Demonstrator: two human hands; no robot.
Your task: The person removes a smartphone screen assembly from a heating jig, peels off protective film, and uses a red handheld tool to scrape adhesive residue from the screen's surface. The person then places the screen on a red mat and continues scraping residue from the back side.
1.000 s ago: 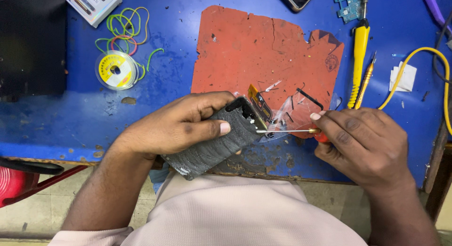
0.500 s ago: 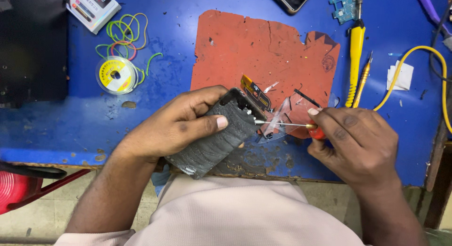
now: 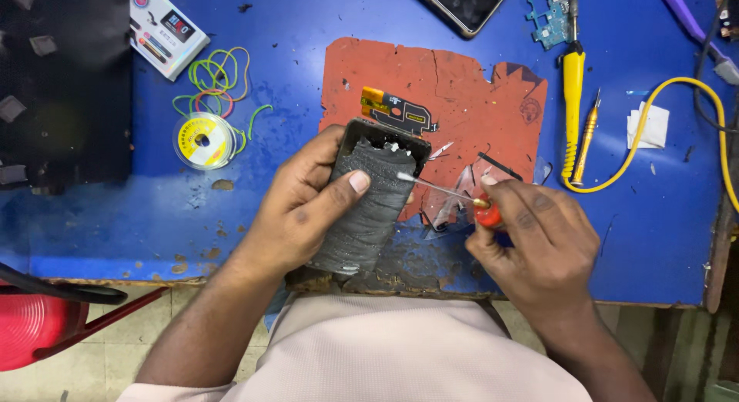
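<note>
Over the red mat (image 3: pixel 462 86) w/ your left hand (image 3: pixel 308 202) clamped round the grey phone (image 3: pixel 373 206) and right hand (image 3: pixel 531 240) pinching the red-handled screwdriver (image 3: pixel 454 194), hands apart, keep the tip shallow at the top edge, wrist steady.

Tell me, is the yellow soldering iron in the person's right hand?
No, the yellow soldering iron lies on the blue table, while the right hand holds a thin red-handled tool.
</note>
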